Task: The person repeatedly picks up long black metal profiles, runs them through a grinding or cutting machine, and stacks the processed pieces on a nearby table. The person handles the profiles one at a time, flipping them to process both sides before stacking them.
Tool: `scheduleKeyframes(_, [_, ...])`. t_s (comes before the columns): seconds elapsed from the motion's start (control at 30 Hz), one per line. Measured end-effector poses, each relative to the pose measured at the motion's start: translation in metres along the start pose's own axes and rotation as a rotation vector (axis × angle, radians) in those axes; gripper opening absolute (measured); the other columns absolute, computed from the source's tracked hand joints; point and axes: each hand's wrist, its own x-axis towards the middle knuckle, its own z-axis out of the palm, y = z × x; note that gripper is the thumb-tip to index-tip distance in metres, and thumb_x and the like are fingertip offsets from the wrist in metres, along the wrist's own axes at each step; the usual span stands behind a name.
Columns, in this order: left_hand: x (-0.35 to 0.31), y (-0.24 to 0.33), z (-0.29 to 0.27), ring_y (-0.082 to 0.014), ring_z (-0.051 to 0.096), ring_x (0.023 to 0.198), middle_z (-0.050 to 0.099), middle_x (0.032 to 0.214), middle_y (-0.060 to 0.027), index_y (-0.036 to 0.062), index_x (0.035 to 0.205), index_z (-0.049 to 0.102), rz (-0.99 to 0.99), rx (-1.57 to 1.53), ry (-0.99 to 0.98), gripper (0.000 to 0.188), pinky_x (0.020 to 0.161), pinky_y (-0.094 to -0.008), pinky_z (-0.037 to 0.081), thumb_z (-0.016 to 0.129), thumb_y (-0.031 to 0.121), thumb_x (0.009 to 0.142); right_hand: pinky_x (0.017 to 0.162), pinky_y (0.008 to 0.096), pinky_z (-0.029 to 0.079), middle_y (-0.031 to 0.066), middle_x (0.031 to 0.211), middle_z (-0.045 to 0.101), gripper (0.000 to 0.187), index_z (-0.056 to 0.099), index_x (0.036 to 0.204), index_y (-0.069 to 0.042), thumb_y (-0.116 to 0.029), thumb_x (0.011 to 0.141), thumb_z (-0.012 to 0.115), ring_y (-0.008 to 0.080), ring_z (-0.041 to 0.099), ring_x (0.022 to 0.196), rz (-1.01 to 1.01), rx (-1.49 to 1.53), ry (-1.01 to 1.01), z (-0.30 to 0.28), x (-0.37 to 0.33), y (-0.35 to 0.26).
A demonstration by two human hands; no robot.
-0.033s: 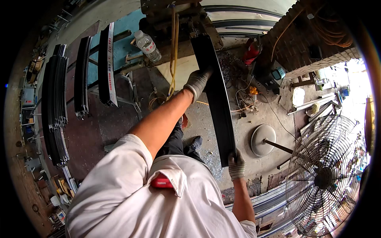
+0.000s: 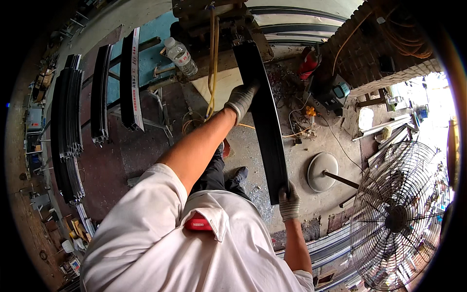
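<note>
A long black metal profile [image 2: 269, 131] slants in front of me, its far end at the dark machine [image 2: 192, 22]. My left hand [image 2: 242, 101], in a light knit glove with dark fingers, is closed on the profile's left edge above its middle. At the near end, my right hand [image 2: 290, 203] in the same kind of glove grips the right edge, its fingers partly hidden. Close to my left hand hang yellow hoses [image 2: 212, 73]. A clear plastic bottle [image 2: 181, 57] stands to their left.
Stacked black profiles [image 2: 68, 112] rest on racks at left. A large caged fan [image 2: 396, 219] with a round base [image 2: 322, 172] stands at right. Cables [image 2: 335, 138] cross the floor [image 2: 301, 151], littered with shavings. A red fire extinguisher [image 2: 308, 64] stands by the brick wall [image 2: 360, 53].
</note>
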Motion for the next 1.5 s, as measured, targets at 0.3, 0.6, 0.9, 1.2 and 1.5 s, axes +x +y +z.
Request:
scheduleKeyframes(0.3, [0.032, 0.02, -0.011, -0.0223, 0.058, 0.1, 0.064, 0.112, -0.0142, -0.0024, 0.123, 0.059, -0.128, 0.046, -0.013, 0.08, 0.088, -0.0345, 0.044, 0.055, 0.067, 0.083, 0.09, 0.0332, 0.048, 0.017, 0.113, 0.064, 0.051, 0.049, 0.132, 0.001, -0.034, 0.095, 0.056, 0.0218, 0.062, 0.101, -0.136, -0.068, 0.077, 0.01, 0.018, -0.04])
scheduleKeyframes(0.6, [0.036, 0.033, -0.005, -0.0221, 0.06, 0.099, 0.066, 0.107, -0.0159, -0.0036, 0.118, 0.062, -0.112, 0.111, 0.031, 0.079, 0.089, -0.0336, 0.045, 0.053, 0.067, 0.084, 0.09, 0.0335, 0.048, 0.0191, 0.112, 0.065, 0.05, 0.051, 0.132, 0.001, -0.034, 0.097, 0.052, 0.0215, 0.062, 0.102, -0.146, -0.05, 0.128, -0.002, 0.021, -0.061])
scheduleKeyframes(0.9, [0.054, 0.036, -0.004, -0.0304, 0.062, 0.105, 0.067, 0.106, -0.0208, -0.0047, 0.112, 0.064, -0.11, 0.147, 0.058, 0.081, 0.089, -0.0375, 0.046, 0.05, 0.07, 0.083, 0.084, 0.0327, 0.05, 0.0177, 0.106, 0.068, 0.044, 0.056, 0.126, 0.001, -0.032, 0.097, 0.051, 0.0196, 0.064, 0.094, -0.138, -0.097, 0.157, -0.009, 0.034, -0.094])
scheduleKeyframes(1.2, [0.054, 0.051, -0.012, -0.034, 0.062, 0.106, 0.067, 0.104, -0.0235, -0.0059, 0.111, 0.063, -0.134, 0.167, 0.04, 0.083, 0.087, -0.0385, 0.047, 0.048, 0.071, 0.083, 0.081, 0.0317, 0.05, 0.0161, 0.1, 0.069, 0.04, 0.059, 0.122, 0.003, -0.029, 0.098, 0.052, 0.0157, 0.062, 0.089, -0.051, -0.145, 0.185, -0.004, 0.043, -0.105])
scheduleKeyframes(1.5, [0.046, 0.058, -0.009, -0.0281, 0.062, 0.097, 0.067, 0.099, -0.0189, -0.0059, 0.113, 0.063, -0.112, 0.137, 0.058, 0.085, 0.086, -0.037, 0.045, 0.047, 0.072, 0.083, 0.081, 0.0303, 0.05, 0.0144, 0.095, 0.07, 0.04, 0.061, 0.118, 0.003, -0.029, 0.098, 0.052, 0.0137, 0.061, 0.087, -0.034, -0.159, 0.193, -0.005, 0.047, -0.112])
